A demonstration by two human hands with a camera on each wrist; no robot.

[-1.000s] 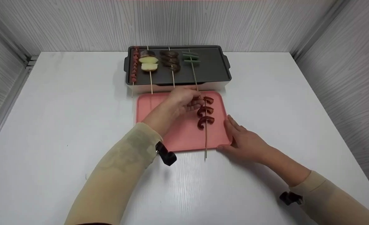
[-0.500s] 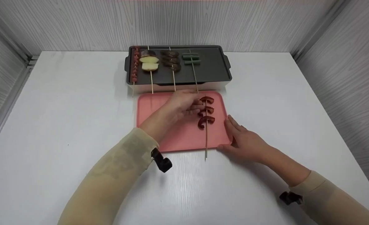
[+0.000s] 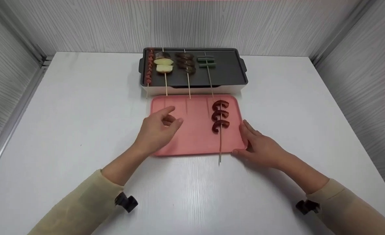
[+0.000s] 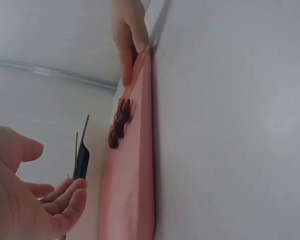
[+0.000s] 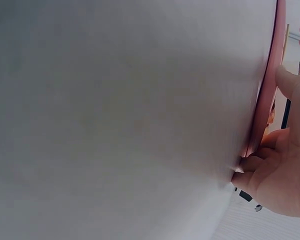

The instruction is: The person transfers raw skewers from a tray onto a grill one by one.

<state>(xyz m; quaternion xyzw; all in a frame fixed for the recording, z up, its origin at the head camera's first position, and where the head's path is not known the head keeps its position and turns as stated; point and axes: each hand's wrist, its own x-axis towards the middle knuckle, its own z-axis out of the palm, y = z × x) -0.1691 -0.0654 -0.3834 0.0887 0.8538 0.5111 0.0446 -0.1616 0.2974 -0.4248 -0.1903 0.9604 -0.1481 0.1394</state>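
Note:
A pink tray (image 3: 195, 140) lies flat in front of the grill. On its right side rests a skewer of curled, dark red-brown pieces (image 3: 220, 115), its stick passing over the tray's front edge. My left hand (image 3: 155, 132) hovers over the tray's left part, thumb and forefinger spread apart with nothing between them. At the tray's front right corner my right hand (image 3: 264, 151) holds on, thumb at the front edge and fingers along the right side. The right wrist view shows those fingers (image 5: 265, 160) low against the tray's side, by the tabletop.
Behind the tray stands a grill with a dark plate (image 3: 228, 70). Across it lie a skewer of small red pieces (image 3: 149, 67), one of pale yellow slices (image 3: 164, 65), one of brown pieces (image 3: 186, 63) and one of green pieces (image 3: 206, 62). A panelled wall rises behind.
My left hand has drawn back from the top of the curled-piece skewer toward the tray's left side, its fingers parting. The skewer stays on the tray, and my right hand keeps its place at the corner.

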